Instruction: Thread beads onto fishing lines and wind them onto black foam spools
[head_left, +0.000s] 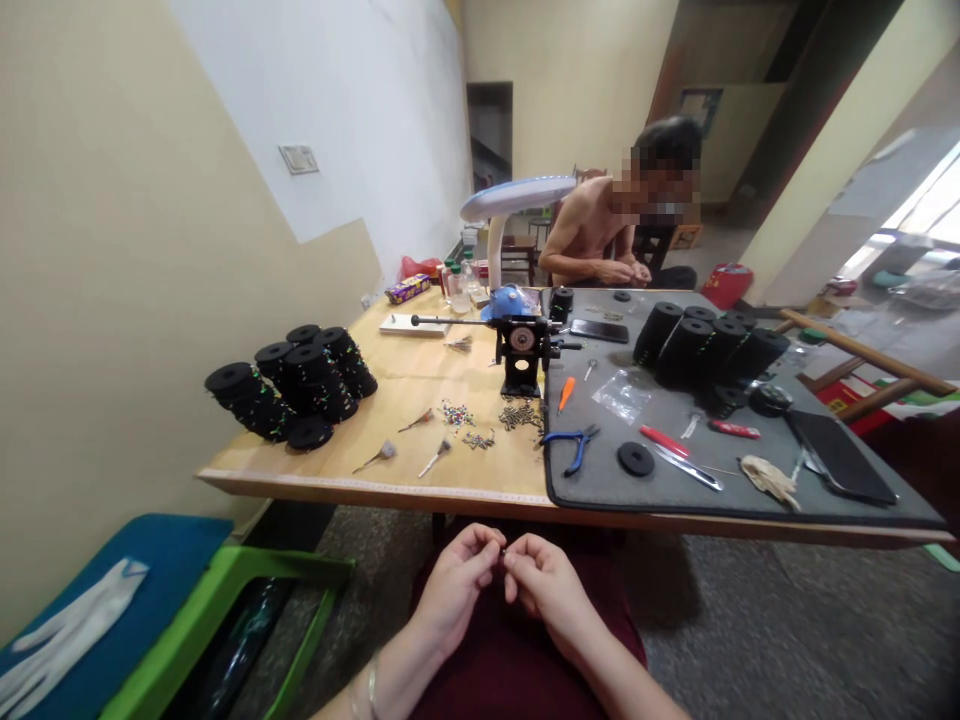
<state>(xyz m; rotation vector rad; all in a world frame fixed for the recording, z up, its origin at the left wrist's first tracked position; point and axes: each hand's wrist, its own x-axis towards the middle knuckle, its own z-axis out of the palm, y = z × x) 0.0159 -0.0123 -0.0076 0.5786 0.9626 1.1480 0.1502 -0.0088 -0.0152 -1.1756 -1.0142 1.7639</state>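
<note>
My left hand [457,585] and my right hand [546,588] are held together over my lap, below the near edge of the wooden table [420,385]. Both pinch a tiny dark piece [502,551] between their fingertips; it is too small to name. On the table ahead lie small metal parts [521,415], coloured beads [455,412] and blue-handled pliers [574,440]. A black hand-crank tool [521,350] stands at the table's middle.
Black spools are stacked at the left [289,385] and lie on the grey mat [712,500] at the right [705,345]. Another person [622,225] works at the far end beside a white lamp [514,205]. A blue-and-green stool [180,610] stands at my left.
</note>
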